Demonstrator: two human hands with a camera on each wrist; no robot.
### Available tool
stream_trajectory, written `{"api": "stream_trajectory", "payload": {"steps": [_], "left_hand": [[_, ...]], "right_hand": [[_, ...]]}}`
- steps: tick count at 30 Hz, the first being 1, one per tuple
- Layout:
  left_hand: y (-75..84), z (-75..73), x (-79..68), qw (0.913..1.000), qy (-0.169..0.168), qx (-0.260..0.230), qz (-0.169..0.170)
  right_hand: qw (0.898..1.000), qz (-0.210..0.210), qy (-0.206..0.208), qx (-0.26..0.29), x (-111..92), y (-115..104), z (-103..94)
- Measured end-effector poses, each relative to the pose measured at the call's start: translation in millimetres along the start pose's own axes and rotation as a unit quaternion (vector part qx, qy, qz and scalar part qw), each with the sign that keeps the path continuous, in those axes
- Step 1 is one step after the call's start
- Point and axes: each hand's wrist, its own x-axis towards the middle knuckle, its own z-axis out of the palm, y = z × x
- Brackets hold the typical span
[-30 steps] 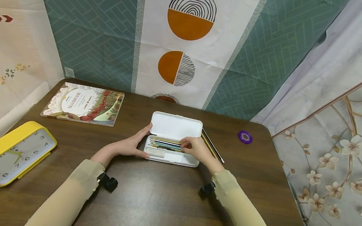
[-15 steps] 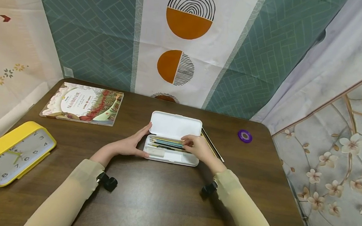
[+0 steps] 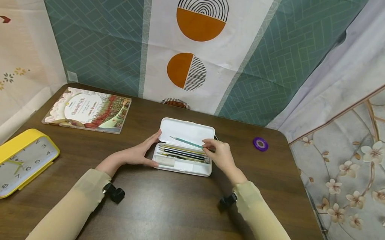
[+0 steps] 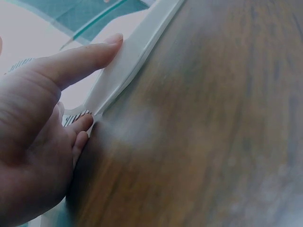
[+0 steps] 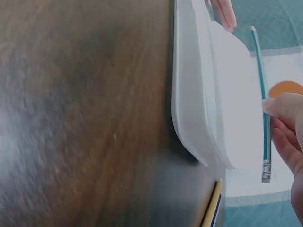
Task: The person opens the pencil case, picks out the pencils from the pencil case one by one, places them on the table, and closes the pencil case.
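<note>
A white pencil case [image 3: 187,131] lies with its lid raised on the brown table [image 3: 158,215]. Several pencils [image 3: 183,153] fill its back compartment, and a white eraser [image 3: 164,161] sits in front of them. My right hand [image 3: 218,152] pinches a teal pencil [image 3: 186,141] between thumb and fingers, above the case; in the right wrist view the pencil [image 5: 261,75] is clear of it, its metal-banded end past the fingers. My left hand [image 3: 135,154] rests at the case's left end, its straight thumb touching the front rim and its fingers reaching the lid side.
Beside the case's right end, a yellow pencil [image 5: 211,203] and a dark one lie partly hidden by my right hand. A purple ring-shaped roll [image 3: 260,144] is farther right. A picture book [image 3: 89,110] and a yellow clock [image 3: 17,162] occupy the left side.
My right hand has lifted the teal pencil out from among the others and moved it up and slightly right. My left hand stays at the case's left end.
</note>
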Motion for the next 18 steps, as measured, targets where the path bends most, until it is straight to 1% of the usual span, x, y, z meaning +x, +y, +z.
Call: {"api": "stream_trajectory", "payload": {"steps": [4,9,14,18], "left_hand": [[-0.6,-0.1,0.2,1.0000,-0.001,0.000,-0.005],[-1.4,0.0,-0.1,0.9999,-0.001,-0.007,-0.007],[-0.1,0.2,-0.4,1.0000,-0.001,-0.008,-0.004],[0.1,0.5,-0.3,1.0000,-0.001,-0.009,-0.004]], "right_hand": [[0.999,0.004,0.051,-0.008,-0.3,6.2,-5.6],[0.995,0.013,0.102,-0.007,-0.5,14.8,-13.3],[0.988,0.060,0.142,-0.005,-2.8,26.8,-22.0],[0.982,0.105,0.157,-0.007,-5.9,41.8,-28.6]]}}
